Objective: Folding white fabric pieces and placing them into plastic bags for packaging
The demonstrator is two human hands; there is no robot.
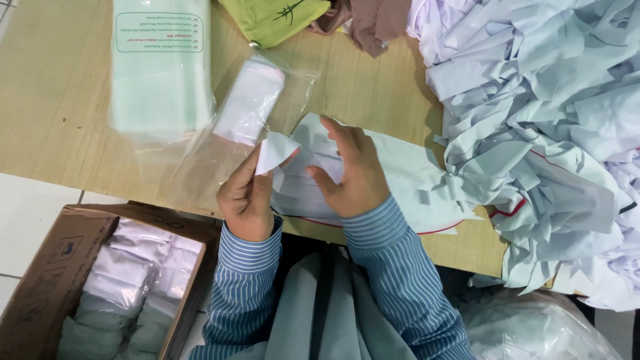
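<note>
Clearly the left hand point(245, 200) has its thumb and forefinger pressed together on a small white folded flap of cloth point(275, 151), lifting its corner just above the table point(60, 113). Its other fingers curl loosely beneath. The right hand point(353, 175) lies just beside it, fingers half spread and bent, fingertips pressing down on the same pale garment point(407, 180), which lies flat under both hands and runs out beyond the right fingers to a red-trimmed edge near the table's front rim.

Just beyond the left fingers lies a clear plastic bag point(253, 100) with a folded white piece inside, and farther out a pale green packed bundle point(160, 67). Past the right fingers, touching the garment's far end, rises a large heap of white cloth point(547, 113). Bare wood shows only well out past the left hand. Below the left wrist an open cardboard box point(47, 280) holds bagged pieces.
</note>
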